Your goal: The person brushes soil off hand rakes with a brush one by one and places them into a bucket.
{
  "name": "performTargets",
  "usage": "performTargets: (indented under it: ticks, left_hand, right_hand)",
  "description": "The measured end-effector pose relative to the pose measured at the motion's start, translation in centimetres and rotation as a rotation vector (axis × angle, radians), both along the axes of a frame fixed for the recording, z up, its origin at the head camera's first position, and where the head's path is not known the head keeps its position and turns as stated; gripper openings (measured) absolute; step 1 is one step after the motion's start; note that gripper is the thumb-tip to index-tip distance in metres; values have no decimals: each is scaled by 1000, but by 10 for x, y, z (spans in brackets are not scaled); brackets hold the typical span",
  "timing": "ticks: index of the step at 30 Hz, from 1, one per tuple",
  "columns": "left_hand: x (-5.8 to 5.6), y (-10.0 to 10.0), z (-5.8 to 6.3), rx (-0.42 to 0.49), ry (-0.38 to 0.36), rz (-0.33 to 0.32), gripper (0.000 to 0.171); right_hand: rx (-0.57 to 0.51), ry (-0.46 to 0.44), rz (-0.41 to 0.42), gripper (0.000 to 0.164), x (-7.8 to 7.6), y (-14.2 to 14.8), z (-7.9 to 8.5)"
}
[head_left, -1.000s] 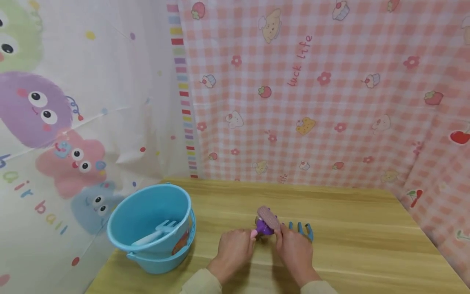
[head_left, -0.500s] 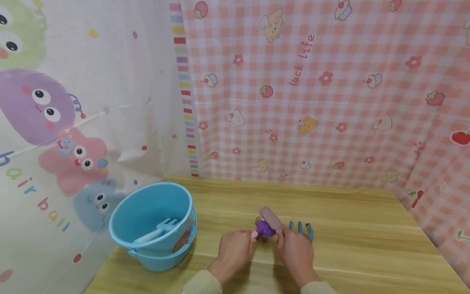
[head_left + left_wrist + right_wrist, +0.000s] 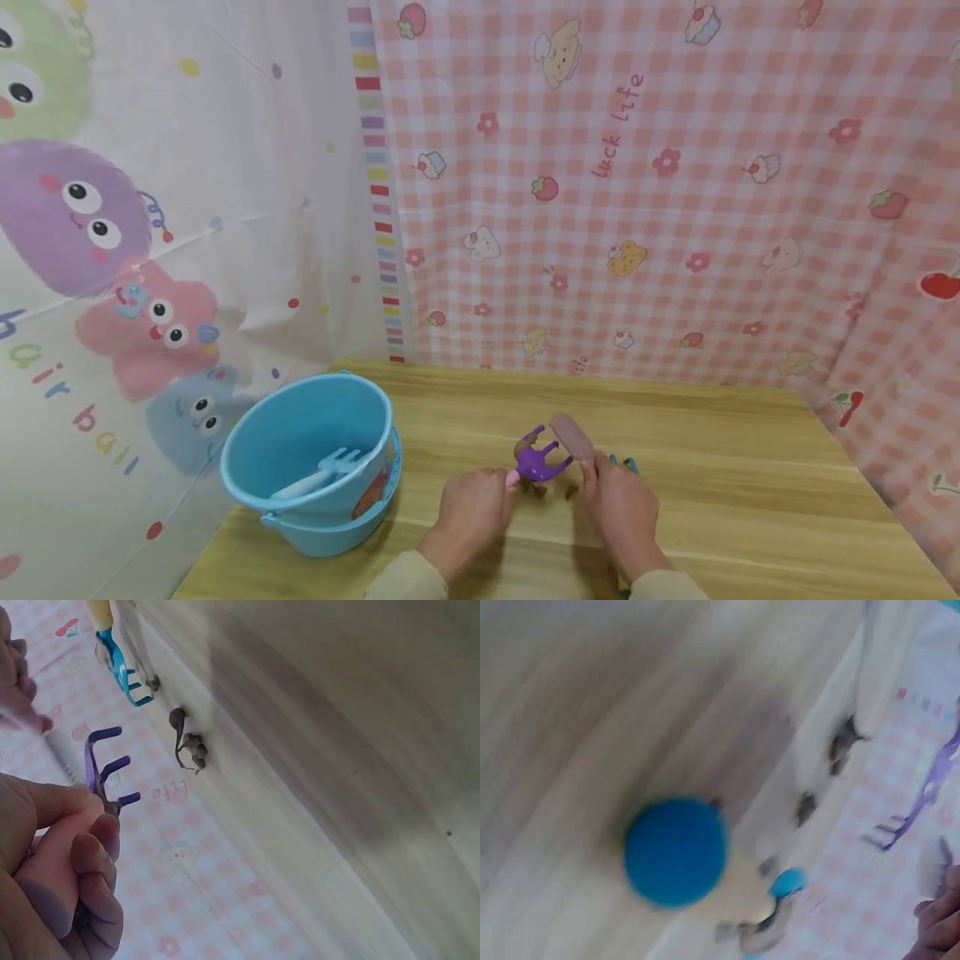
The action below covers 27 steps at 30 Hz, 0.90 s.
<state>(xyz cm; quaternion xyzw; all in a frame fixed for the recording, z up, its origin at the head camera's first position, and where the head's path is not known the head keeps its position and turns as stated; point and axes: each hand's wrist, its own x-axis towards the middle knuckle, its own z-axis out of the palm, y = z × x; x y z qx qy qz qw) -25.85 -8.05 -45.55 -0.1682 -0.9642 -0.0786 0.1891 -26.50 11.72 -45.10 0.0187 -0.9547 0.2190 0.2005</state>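
My left hand [image 3: 472, 508] grips the pink handle of a small toy rake [image 3: 536, 463] with purple tines, held above the table. Brown dirt-like clumps cling to the rake. My right hand [image 3: 621, 510] holds a small brush with a mauve back [image 3: 572, 437], just right of the tines and apart from them. In the left wrist view the brush's pale bristles [image 3: 61, 756] face the purple rake. Brown clumps [image 3: 193, 748] lie on the table below. Mostly hidden behind my right hand lies a second rake [image 3: 120, 669], with blue tines and a yellow handle.
A light blue bucket [image 3: 330, 542] stands at the left of the wooden table [image 3: 720, 442], with a pale blue toy fork [image 3: 330, 471] leaning inside. A printed white sheet hangs at the left. Pink checked cloth [image 3: 660, 208] covers the back and right.
My right hand and the brush have moved right, off the purple rake, whose tines now show. The rake has turned slightly. Brown bits have come into sight on the table below it.
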Motion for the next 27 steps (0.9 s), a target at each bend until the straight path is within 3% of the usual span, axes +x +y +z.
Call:
performTargets:
  ticks: [4,6,16,22,27]
  left_hand:
    - [-2,-2,1,-19,18,-21,26]
    - [-2,-1,1,-21,35,-28,26]
    - [1,1,-3,-22,28,-27,25]
    - [2,-2,-1,-31,-2,-13,26]
    - [0,-5,5,-37,2,-13,25]
  right_hand:
    - [50,146,93,22,7,-16,-3]
    - [70,163,106,21,11,-22,-6]
    - [74,24,52,21,9,-19,-14]
    - [35,-57,-10,21,5,1,-12]
    - [-30,-58,-45,22,4,10,-10]
